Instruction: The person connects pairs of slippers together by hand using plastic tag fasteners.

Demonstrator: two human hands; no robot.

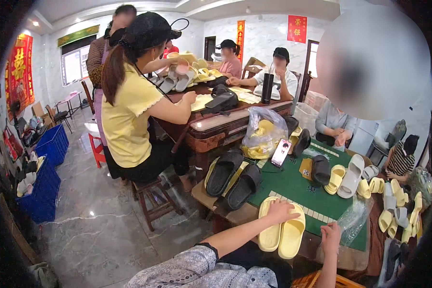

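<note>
A pair of pale yellow slippers [293, 238] lies at the table's near edge, toes toward me. My left hand [279, 211] is closed over the pair at their straps. To the right, my right hand [330, 236] is raised with its fingers pinched together at the edge of a clear plastic bag [356, 222]. The bag lies crumpled over the green mat [293, 187]. Left of my slippers sits a large pair of black slippers [242, 189] on top of yellow ones.
Tiles line the mat. A phone [281, 152] leans by a bag of yellow slippers [264, 137]. More slippers [353, 176] crowd the right. A person in yellow [129, 115] sits on a stool [156, 199]; others sit around a second table [216, 132]. Blue crates [41, 192] stand left; an orange crate [317, 281] is below.
</note>
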